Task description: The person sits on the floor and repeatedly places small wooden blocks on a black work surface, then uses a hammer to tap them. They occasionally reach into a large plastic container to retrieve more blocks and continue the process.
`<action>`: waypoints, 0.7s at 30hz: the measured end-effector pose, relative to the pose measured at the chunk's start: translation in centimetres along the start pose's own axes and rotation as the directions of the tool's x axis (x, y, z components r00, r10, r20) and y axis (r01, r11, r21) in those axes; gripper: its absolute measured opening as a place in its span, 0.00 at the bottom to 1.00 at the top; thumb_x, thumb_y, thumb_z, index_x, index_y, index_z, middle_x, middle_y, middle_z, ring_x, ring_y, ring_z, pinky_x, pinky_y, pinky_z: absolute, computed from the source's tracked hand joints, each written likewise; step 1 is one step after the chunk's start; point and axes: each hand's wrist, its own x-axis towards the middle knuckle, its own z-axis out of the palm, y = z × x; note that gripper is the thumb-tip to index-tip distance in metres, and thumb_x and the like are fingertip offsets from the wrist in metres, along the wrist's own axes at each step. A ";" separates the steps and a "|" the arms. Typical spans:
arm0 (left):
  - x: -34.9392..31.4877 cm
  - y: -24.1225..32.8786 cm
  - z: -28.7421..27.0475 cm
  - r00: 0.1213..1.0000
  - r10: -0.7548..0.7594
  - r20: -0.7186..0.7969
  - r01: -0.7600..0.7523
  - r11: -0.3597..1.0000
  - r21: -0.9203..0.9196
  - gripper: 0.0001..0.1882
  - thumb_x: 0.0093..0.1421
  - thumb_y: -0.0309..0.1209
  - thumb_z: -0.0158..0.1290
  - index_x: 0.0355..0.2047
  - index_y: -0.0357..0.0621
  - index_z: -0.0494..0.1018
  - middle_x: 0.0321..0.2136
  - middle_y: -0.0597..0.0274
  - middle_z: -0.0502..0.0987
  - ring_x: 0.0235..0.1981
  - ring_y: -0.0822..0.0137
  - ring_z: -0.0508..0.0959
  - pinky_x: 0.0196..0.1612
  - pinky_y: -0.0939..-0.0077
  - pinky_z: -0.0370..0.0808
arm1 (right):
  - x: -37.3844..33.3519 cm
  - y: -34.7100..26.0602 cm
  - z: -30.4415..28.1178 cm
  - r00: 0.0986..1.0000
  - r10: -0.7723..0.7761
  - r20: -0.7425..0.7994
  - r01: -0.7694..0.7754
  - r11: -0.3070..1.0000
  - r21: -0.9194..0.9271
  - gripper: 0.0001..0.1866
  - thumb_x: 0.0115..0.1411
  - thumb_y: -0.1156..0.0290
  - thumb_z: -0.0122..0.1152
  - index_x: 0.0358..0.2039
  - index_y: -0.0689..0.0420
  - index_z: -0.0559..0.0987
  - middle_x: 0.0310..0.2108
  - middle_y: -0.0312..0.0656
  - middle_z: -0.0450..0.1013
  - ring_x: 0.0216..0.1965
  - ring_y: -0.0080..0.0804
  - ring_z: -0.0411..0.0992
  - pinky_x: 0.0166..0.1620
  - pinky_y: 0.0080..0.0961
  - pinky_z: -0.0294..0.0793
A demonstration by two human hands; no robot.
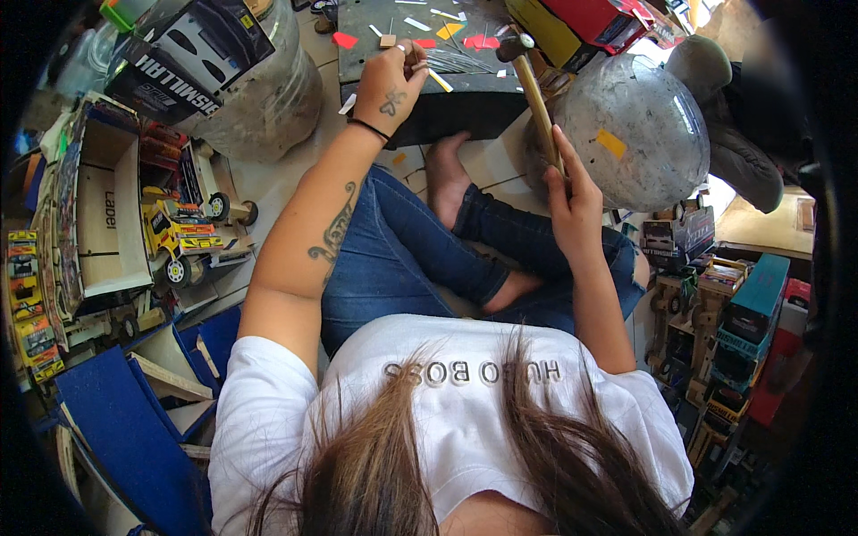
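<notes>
My right hand (574, 198) is wrapped round the wooden handle of a hammer (536, 100), its dark head raised beside the dark work board (380, 16). Over that board's left part my left hand (393, 82) is closed in a pinch, its fingertips curled near a small tan wooden block (387, 41). Whatever lies between those fingertips is too small to make out. Several thin metal wires (460, 61) lie on the board just right of my left hand, among red, yellow and white scraps such as a red piece (481, 42).
Large clear plastic bags (639, 134) bulge on both sides of the board. At left stand an open box (112, 210), a yellow toy truck (174, 234) and blue panels (134, 429). Toy trucks and a teal box (758, 299) are stacked at right. Another person's leg (742, 161) shows at upper right.
</notes>
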 end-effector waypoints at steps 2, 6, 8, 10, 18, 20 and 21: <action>-0.5 0.0 0.5 0.999 -0.020 -0.032 0.022 0.996 0.084 0.07 0.55 0.30 0.57 0.29 0.38 0.77 0.27 0.50 0.79 0.30 0.55 0.79 0.36 0.67 0.76 | 0.2 -0.5 0.2 0.998 -0.054 -0.019 0.054 0.999 -0.007 0.26 0.63 0.76 0.52 0.62 0.48 0.66 0.46 0.49 0.74 0.35 0.34 0.74 0.43 0.27 0.72; -0.7 0.0 0.9 0.959 0.270 -0.081 -0.236 0.927 0.292 0.12 0.60 0.35 0.54 0.28 0.37 0.76 0.26 0.50 0.78 0.29 0.52 0.79 0.32 0.64 0.75 | 0.5 -1.7 0.1 0.988 -0.149 -0.026 0.149 0.989 -0.019 0.25 0.63 0.76 0.51 0.62 0.48 0.66 0.47 0.49 0.74 0.35 0.34 0.74 0.43 0.28 0.72; -0.6 -0.1 1.0 0.934 0.347 -0.087 -0.306 0.902 0.305 0.14 0.61 0.36 0.53 0.27 0.36 0.76 0.26 0.48 0.76 0.28 0.49 0.77 0.31 0.61 0.73 | 0.5 -2.5 -0.6 0.994 -0.098 0.037 0.097 0.995 0.021 0.25 0.63 0.75 0.51 0.62 0.48 0.66 0.48 0.50 0.73 0.37 0.35 0.75 0.43 0.29 0.73; -0.3 -0.4 1.1 0.936 0.347 -0.056 -0.305 0.882 0.360 0.14 0.62 0.35 0.52 0.25 0.36 0.75 0.24 0.49 0.75 0.28 0.49 0.76 0.31 0.59 0.73 | 0.9 -3.2 -0.9 0.990 -0.128 0.062 0.130 0.991 -0.026 0.25 0.63 0.75 0.51 0.62 0.48 0.66 0.48 0.51 0.73 0.38 0.39 0.75 0.43 0.30 0.73; 0.6 -1.4 1.9 0.946 0.316 -0.079 -0.252 0.863 0.439 0.19 0.62 0.35 0.50 0.17 0.35 0.70 0.22 0.49 0.74 0.28 0.50 0.77 0.34 0.60 0.74 | 3.7 -5.4 0.4 0.961 -0.265 0.084 0.277 0.940 -0.200 0.27 0.63 0.74 0.50 0.62 0.43 0.64 0.37 0.52 0.73 0.37 0.52 0.74 0.40 0.39 0.73; 0.5 -1.4 2.0 0.944 0.317 -0.097 -0.247 0.868 0.431 0.19 0.62 0.35 0.50 0.17 0.35 0.70 0.22 0.49 0.74 0.28 0.50 0.76 0.34 0.60 0.74 | 4.0 -5.7 0.9 0.956 -0.284 0.075 0.294 0.931 -0.217 0.27 0.63 0.73 0.49 0.62 0.42 0.64 0.37 0.51 0.73 0.36 0.53 0.74 0.40 0.41 0.73; 0.5 -1.5 2.0 0.939 0.328 -0.105 -0.255 0.866 0.430 0.19 0.62 0.35 0.50 0.17 0.35 0.70 0.22 0.49 0.74 0.28 0.50 0.76 0.34 0.60 0.74 | 4.2 -5.8 1.0 0.963 -0.250 0.096 0.266 0.934 -0.240 0.27 0.63 0.73 0.49 0.62 0.42 0.64 0.37 0.52 0.73 0.36 0.53 0.74 0.40 0.42 0.73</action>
